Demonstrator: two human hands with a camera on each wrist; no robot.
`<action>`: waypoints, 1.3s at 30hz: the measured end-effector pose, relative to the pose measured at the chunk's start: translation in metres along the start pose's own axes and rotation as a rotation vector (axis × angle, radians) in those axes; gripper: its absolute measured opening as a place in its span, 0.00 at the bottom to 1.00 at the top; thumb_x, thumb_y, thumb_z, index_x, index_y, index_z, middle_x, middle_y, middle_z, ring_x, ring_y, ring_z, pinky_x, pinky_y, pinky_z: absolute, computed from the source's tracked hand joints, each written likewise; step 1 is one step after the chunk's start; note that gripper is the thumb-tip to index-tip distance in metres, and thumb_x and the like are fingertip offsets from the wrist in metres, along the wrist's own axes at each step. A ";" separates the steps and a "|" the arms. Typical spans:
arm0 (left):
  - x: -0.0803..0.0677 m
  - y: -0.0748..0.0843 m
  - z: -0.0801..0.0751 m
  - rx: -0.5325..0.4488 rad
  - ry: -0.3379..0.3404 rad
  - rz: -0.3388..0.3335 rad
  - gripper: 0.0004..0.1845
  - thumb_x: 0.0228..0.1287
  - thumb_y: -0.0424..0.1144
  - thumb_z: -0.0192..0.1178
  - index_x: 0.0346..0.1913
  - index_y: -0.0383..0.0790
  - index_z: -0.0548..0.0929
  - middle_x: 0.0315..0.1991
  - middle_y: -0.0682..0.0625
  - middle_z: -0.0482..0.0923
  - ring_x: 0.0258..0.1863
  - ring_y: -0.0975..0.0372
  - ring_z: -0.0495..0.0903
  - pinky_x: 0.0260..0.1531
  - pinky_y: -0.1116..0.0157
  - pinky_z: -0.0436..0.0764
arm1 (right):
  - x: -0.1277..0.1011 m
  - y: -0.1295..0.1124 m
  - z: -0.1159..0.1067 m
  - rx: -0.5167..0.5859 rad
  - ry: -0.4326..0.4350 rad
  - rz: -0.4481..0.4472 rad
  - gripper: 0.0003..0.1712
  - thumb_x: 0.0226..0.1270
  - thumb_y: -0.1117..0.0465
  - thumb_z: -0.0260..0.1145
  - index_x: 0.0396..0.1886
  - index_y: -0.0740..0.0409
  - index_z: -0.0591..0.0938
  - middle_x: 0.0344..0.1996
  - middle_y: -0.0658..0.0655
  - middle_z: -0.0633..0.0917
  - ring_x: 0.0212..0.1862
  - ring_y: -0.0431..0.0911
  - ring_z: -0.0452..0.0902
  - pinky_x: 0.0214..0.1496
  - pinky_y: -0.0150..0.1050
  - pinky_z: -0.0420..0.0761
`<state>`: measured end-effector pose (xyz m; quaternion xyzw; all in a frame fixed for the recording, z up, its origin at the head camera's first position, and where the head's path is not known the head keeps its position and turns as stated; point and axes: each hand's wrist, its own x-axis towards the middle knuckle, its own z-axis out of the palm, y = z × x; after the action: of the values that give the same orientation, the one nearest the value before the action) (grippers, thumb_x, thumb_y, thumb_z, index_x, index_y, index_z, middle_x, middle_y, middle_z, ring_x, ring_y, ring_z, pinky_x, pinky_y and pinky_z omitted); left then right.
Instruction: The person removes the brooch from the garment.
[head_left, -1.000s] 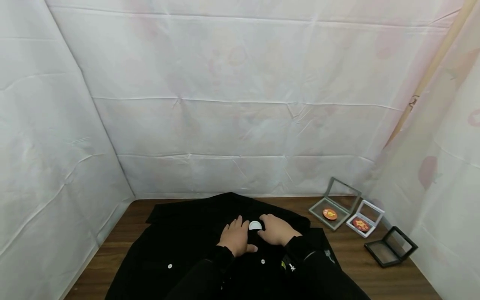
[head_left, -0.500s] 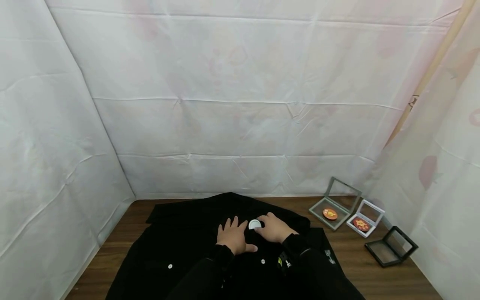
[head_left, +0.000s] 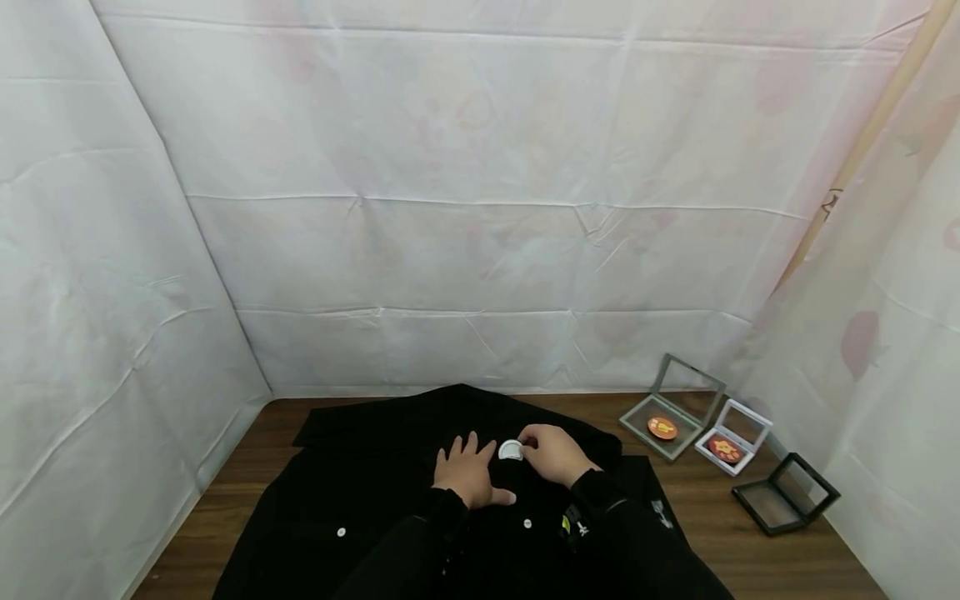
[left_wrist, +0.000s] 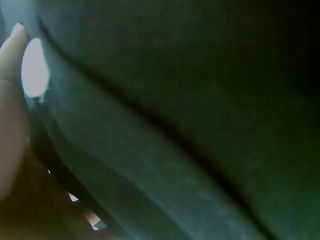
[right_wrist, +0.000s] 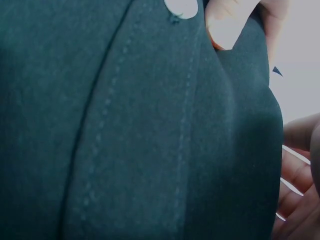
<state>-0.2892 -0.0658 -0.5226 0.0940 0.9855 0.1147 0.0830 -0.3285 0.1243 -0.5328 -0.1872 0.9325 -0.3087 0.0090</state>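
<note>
A black shirt [head_left: 360,483] with white buttons lies spread out in the head view. My left hand [head_left: 465,475] rests on its upper front, fingers spread. The left thumb [left_wrist: 12,85] lies beside a white button [left_wrist: 35,67] in the left wrist view. At the right of this hand, my right hand [head_left: 557,454] has its fingers curled and pinches the edge of a round white badge [head_left: 510,451], held close over the shirt. In the right wrist view, a rise of black cloth [right_wrist: 135,135] hides the badge; curled right fingers [right_wrist: 297,185] show at the edge.
Three open display cases stand at the right of the wooden table [head_left: 712,550]. The grey case [head_left: 645,440] and the white case [head_left: 712,454] hold orange round badges; the black case [head_left: 776,527] has nothing inside. White curtains [head_left: 480,250] enclose the back and sides.
My right hand has shifted slightly and its fingers have drawn in at the badge's right edge; the badge has turned a little. The left fingers have spread wider.
</note>
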 end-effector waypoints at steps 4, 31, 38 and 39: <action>0.005 -0.003 0.004 -0.013 -0.013 -0.009 0.53 0.49 0.72 0.73 0.77 0.50 0.71 0.79 0.39 0.59 0.77 0.39 0.55 0.71 0.35 0.57 | 0.001 0.004 0.002 0.002 -0.001 0.001 0.01 0.71 0.63 0.69 0.39 0.55 0.86 0.28 0.45 0.82 0.30 0.39 0.75 0.36 0.41 0.78; 0.007 -0.010 0.005 -0.049 -0.004 0.010 0.59 0.46 0.71 0.75 0.78 0.44 0.68 0.78 0.40 0.61 0.77 0.40 0.57 0.72 0.36 0.56 | 0.001 0.000 0.015 0.153 -0.030 -0.007 0.02 0.72 0.63 0.69 0.36 0.55 0.84 0.29 0.44 0.82 0.31 0.38 0.76 0.36 0.39 0.78; 0.009 -0.013 0.008 -0.080 0.003 0.024 0.61 0.43 0.71 0.77 0.77 0.40 0.69 0.78 0.39 0.62 0.76 0.40 0.58 0.71 0.36 0.57 | 0.000 -0.002 0.019 0.156 -0.021 -0.013 0.03 0.71 0.62 0.70 0.37 0.56 0.85 0.29 0.44 0.82 0.33 0.39 0.77 0.38 0.40 0.79; 0.010 -0.014 0.008 -0.077 -0.003 0.029 0.60 0.43 0.71 0.77 0.76 0.41 0.69 0.78 0.39 0.62 0.76 0.40 0.58 0.71 0.36 0.57 | 0.000 -0.002 0.019 0.162 -0.023 -0.010 0.03 0.72 0.62 0.70 0.37 0.56 0.85 0.30 0.44 0.82 0.33 0.39 0.77 0.39 0.40 0.79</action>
<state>-0.2994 -0.0760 -0.5351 0.1052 0.9787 0.1535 0.0861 -0.3253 0.1120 -0.5470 -0.1942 0.9034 -0.3809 0.0330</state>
